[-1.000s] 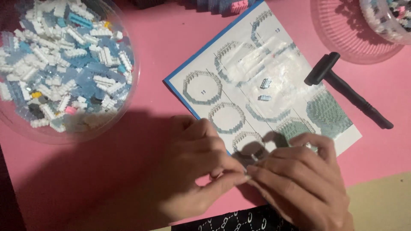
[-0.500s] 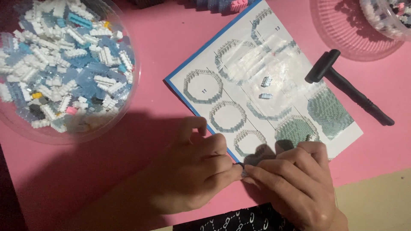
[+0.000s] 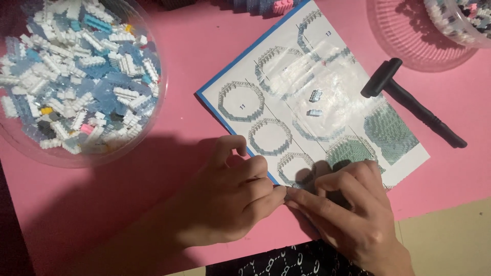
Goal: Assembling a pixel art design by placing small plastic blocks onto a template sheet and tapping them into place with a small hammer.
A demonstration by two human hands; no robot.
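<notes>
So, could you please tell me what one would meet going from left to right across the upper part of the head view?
Clear bowl of small building bricks → instruction sheet → two loose bricks lying on the sheet → black hammer tool → pink ribbed lid.

Your left hand (image 3: 230, 204) and right hand (image 3: 353, 214) are both bare — no gloves, no rings, no watch that shows, and the forearms run out of view uncovered, with no cuff or sleeve on either. Your nails are short and plain. At the bottom edge, between your wrists, sits a strip of dark garment (image 3: 286, 263) — black cloth printed with small white ring-like shapes.
</notes>
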